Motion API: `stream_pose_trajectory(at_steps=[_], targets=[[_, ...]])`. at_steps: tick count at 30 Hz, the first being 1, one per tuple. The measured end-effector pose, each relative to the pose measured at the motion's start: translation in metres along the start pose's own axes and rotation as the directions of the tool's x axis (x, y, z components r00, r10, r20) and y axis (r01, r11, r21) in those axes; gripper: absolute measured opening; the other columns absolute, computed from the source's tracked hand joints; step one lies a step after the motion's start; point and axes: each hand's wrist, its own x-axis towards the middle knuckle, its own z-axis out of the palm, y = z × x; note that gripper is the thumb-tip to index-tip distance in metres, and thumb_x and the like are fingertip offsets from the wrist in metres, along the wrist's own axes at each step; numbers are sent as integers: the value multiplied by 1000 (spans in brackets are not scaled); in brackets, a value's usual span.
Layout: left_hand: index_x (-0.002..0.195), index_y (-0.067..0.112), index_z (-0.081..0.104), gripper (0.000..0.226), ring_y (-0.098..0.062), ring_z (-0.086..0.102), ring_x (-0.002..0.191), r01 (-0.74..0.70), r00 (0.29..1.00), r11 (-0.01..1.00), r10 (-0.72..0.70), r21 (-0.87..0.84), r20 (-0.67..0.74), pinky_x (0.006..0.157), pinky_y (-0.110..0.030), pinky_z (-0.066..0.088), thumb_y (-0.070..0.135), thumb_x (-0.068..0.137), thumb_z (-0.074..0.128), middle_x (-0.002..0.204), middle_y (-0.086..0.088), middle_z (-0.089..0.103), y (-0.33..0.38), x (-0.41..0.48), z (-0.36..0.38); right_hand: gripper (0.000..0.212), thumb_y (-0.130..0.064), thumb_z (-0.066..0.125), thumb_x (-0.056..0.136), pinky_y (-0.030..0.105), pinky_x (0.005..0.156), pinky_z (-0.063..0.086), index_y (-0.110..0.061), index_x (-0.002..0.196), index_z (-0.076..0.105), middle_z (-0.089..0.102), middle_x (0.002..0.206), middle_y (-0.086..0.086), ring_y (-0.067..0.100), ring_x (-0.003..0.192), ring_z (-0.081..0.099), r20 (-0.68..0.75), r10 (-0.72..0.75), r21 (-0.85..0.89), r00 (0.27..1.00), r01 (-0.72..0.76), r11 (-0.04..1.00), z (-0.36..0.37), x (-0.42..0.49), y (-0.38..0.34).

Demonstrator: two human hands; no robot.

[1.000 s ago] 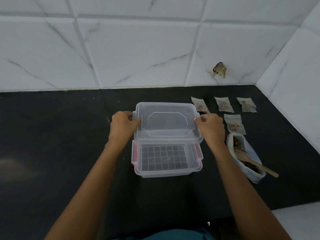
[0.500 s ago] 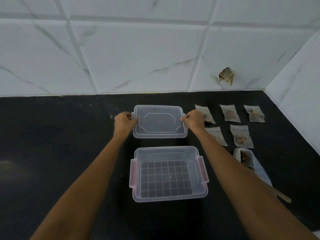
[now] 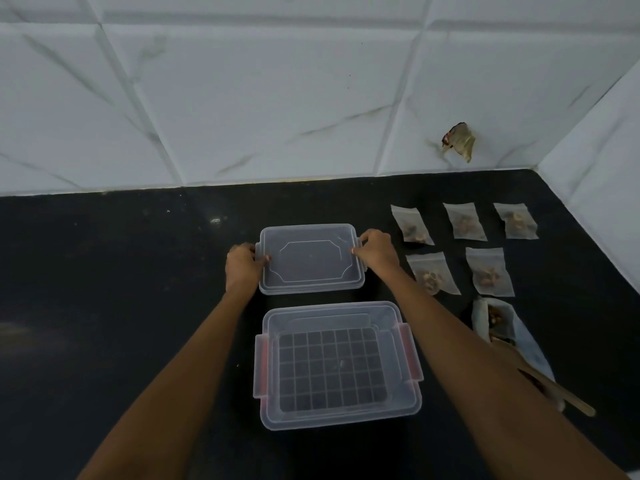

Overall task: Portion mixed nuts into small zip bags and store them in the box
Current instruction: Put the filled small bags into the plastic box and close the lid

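Observation:
A clear plastic box (image 3: 337, 420) with red side clips stands open on the black counter, nothing inside it. Just behind it lies its clear lid (image 3: 310, 259) flat on the counter. My left hand (image 3: 242, 266) grips the lid's left edge and my right hand (image 3: 377, 251) grips its right edge. Several small zip bags of nuts (image 3: 464, 221) lie in two rows to the right. A larger open bag of mixed nuts (image 3: 502, 322) lies nearer, with a wooden spoon (image 3: 561, 393) sticking out of it.
The black counter (image 3: 121, 306) meets a white tiled wall (image 3: 277, 98) at the back and another on the right. A scrap of brown wrapper (image 3: 459, 142) sticks to the back wall.
Both hands lifted the lid off the box, carried it away from me and set it down behind the box. The box is now uncovered.

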Motion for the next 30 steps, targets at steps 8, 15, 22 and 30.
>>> stream_pose_trajectory(at_steps=[8,15,22,30], targets=[[131,8,48,49,-31,54,114,-148,987,973,158,176,-40,90,-42,47,32,89,59,130,-15,52,30,-30,-9,32,-21,61,88,30,79,46,-7,117,57,63,113,12,23,99,60,-42,-76,67,996,78,995,-15,-18,10],[142,15,33,63,-26,41,131,-389,919,880,391,272,47,107,-41,35,41,89,56,145,-8,40,88,-85,15,50,-23,60,89,37,100,40,-13,135,44,47,138,11,25,126,45,-78,-194,13,978,196,981,-43,-47,37],[143,13,30,65,-29,39,131,-433,889,883,384,182,248,105,-39,35,36,89,58,145,-14,37,147,-121,84,48,-27,62,86,38,97,43,-16,131,49,52,131,9,24,119,50,-154,-145,6,977,148,989,-101,-55,98],[139,5,31,59,-34,39,128,-172,929,983,141,61,342,103,-39,34,28,90,56,139,-19,36,185,-138,164,46,-25,61,87,36,92,43,-17,131,48,50,132,8,23,118,50,-134,18,12,991,-16,1000,-148,-33,178]])
